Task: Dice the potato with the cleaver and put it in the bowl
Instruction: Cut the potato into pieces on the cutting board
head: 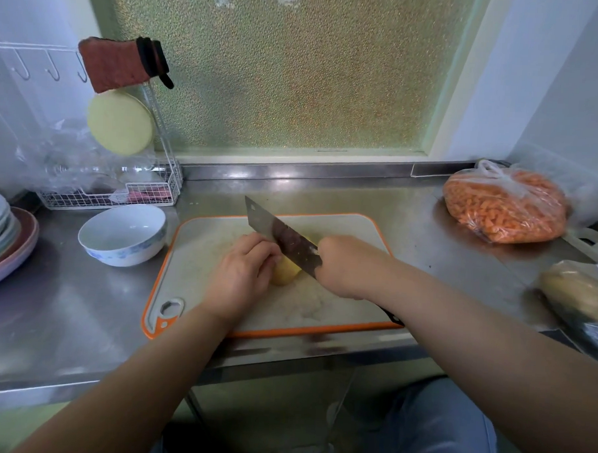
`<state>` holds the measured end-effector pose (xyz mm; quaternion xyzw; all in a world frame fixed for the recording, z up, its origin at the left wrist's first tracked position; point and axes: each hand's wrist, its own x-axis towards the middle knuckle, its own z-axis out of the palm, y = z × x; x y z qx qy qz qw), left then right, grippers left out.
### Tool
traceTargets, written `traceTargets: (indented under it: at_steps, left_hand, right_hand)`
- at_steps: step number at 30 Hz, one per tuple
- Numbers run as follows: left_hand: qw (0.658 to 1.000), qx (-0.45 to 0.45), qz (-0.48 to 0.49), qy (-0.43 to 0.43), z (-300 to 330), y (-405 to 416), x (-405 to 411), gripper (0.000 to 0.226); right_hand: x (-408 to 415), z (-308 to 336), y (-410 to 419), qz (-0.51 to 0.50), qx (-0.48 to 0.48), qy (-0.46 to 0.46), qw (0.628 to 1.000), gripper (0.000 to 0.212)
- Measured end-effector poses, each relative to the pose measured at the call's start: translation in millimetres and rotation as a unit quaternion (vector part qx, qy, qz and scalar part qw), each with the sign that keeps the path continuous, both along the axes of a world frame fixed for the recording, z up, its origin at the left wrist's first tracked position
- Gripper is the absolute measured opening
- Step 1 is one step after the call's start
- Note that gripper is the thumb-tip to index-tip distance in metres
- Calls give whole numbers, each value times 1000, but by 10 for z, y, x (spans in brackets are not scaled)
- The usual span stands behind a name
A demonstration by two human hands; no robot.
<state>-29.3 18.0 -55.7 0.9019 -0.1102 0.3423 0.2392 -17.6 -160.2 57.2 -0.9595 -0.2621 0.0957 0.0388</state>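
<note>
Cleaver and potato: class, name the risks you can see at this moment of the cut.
1. The left hand holds the potato right beside the cleaver blade; a slip could cut the fingers.
2. The potato looks rounded and may roll under the blade.
3. The bowl sits off the board to the left, so pieces may drop on the counter in transfer.

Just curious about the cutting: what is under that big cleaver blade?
A peeled yellow potato lies under the cleaver on the cutting board. The left hand and right hand hide most of it.
</note>
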Motion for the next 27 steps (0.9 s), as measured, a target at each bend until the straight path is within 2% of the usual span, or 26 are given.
traceTargets:
  at_steps: [3, 7, 11, 15, 24, 27]
  left_hand:
    - [1000, 3, 4, -3, -4, -6, 8, 4]
    - [1000, 4, 1, 2, -3, -5, 9, 3]
    - [1000, 11, -5, 11, -1, -17, 0, 9]
    - [1000, 17, -3, 13, 1, -15, 4, 11]
    - [1000, 9, 0, 7, -9, -15, 7, 10]
    - [1000, 9, -2, 12, -11, -12, 9, 14]
  right_hand:
    - [-25, 22, 3, 6, -5, -1, 1000, 19]
    - [-45, 54, 25, 5, -18, 4, 1000, 31]
    - [-11, 22, 145, 17, -47, -5, 999, 18]
    - [19, 27, 295, 38, -48, -8, 998, 33]
    - [20, -23, 212, 31, -51, -5, 998, 25]
    - [57, -52, 348, 34, -56, -15, 998, 32]
